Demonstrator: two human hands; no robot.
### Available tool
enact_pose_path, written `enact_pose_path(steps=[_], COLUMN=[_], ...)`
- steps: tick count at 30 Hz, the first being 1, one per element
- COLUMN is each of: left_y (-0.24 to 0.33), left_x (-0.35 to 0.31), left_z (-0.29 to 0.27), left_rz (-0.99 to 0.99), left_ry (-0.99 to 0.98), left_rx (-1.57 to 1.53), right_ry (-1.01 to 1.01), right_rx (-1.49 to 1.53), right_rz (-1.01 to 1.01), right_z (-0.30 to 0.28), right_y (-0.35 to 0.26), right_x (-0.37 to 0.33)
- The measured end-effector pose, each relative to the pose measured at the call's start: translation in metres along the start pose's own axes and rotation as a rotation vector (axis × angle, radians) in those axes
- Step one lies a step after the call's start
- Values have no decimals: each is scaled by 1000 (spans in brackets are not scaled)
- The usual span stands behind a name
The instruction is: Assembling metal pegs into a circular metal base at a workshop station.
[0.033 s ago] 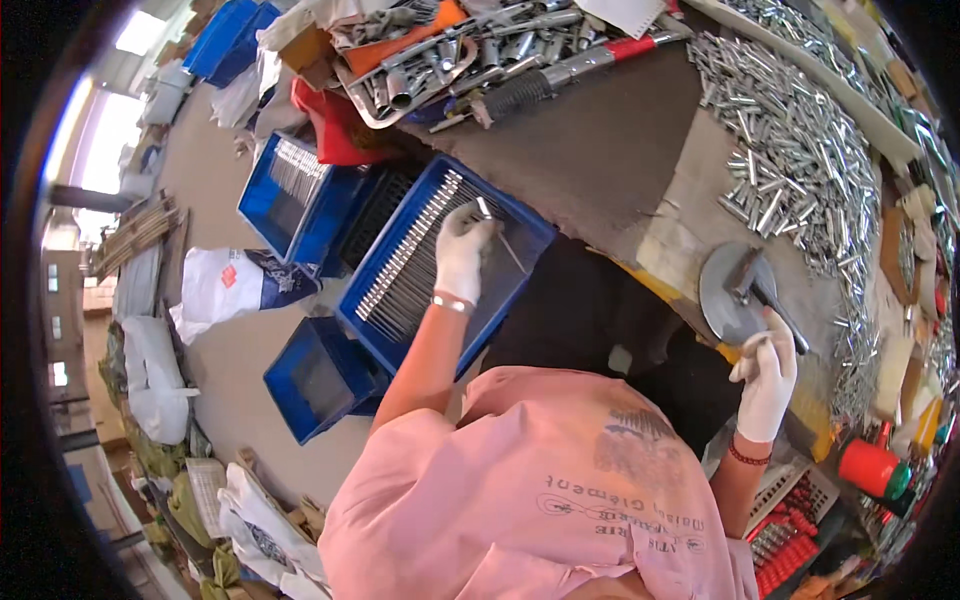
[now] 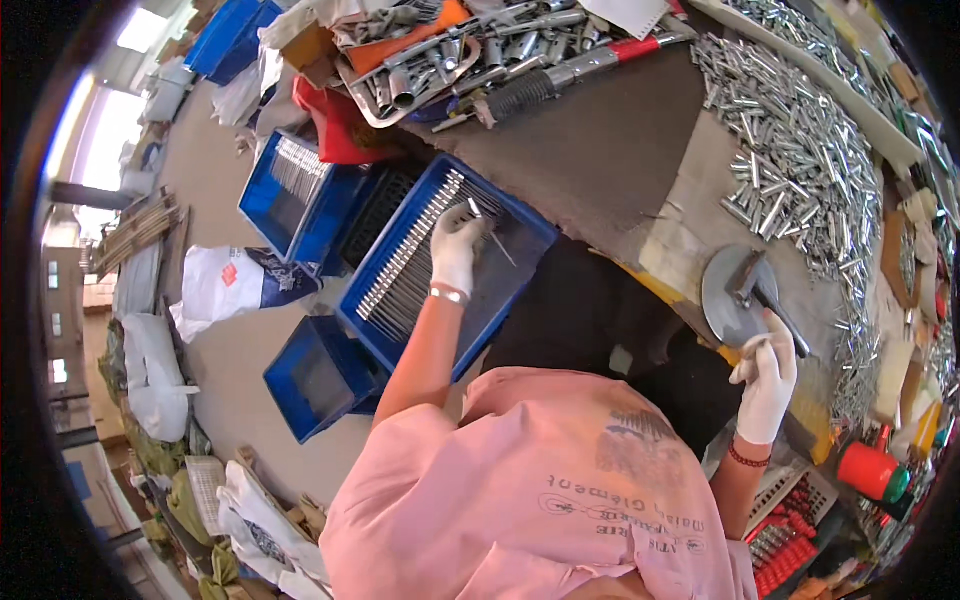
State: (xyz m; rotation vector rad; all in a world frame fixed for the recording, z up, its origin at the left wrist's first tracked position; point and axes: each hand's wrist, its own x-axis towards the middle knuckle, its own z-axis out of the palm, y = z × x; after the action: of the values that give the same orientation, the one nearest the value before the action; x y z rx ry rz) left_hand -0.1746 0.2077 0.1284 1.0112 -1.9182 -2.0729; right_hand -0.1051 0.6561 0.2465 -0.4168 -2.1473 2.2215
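Observation:
In the head view my left hand [image 2: 455, 250], in a white glove, pinches a thin metal rod with a thicker shiny sleeve end [image 2: 474, 208]. It is over a blue crate [image 2: 512, 302], where a neat row of similar rods [image 2: 418, 245] lies side by side. My right hand [image 2: 766, 385], also gloved, is at the bench edge with its fingers loosely bent and apart. Nothing shows in it. Close to its fingertips is the dark handle of a hammer [image 2: 778, 312], lying on a round grey metal disc [image 2: 722, 300]. Whether the fingers touch the handle is unclear.
Loose metal sleeves [image 2: 780, 150] cover the right side of the bench. A tray of metal tubes [image 2: 400, 95] stands at the back beside a red cloth [image 2: 335, 130]. Other blue bins [image 2: 318, 380] stand left of the crate. A red-and-green can [image 2: 870, 470] is at lower right.
My left hand has shifted slightly left with the rod. My right hand stays where it was.

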Motion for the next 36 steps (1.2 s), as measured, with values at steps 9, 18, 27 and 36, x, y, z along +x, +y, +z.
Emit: enact_pose_path(steps=[9, 18, 27, 36], left_y=[-55, -115, 122, 116], left_x=[147, 224, 35, -81], left_z=[-28, -97, 74, 267], left_rz=[87, 638, 1072, 1237], left_ry=[372, 497, 87, -776], left_rx=[423, 1137, 386, 804], right_ry=[36, -26, -86, -221], right_rx=[-94, -74, 65, 144], right_rz=[10, -13, 85, 95], right_z=[4, 9, 0, -13], right_y=[9, 1, -2, -8], right_x=[3, 2, -2, -13])
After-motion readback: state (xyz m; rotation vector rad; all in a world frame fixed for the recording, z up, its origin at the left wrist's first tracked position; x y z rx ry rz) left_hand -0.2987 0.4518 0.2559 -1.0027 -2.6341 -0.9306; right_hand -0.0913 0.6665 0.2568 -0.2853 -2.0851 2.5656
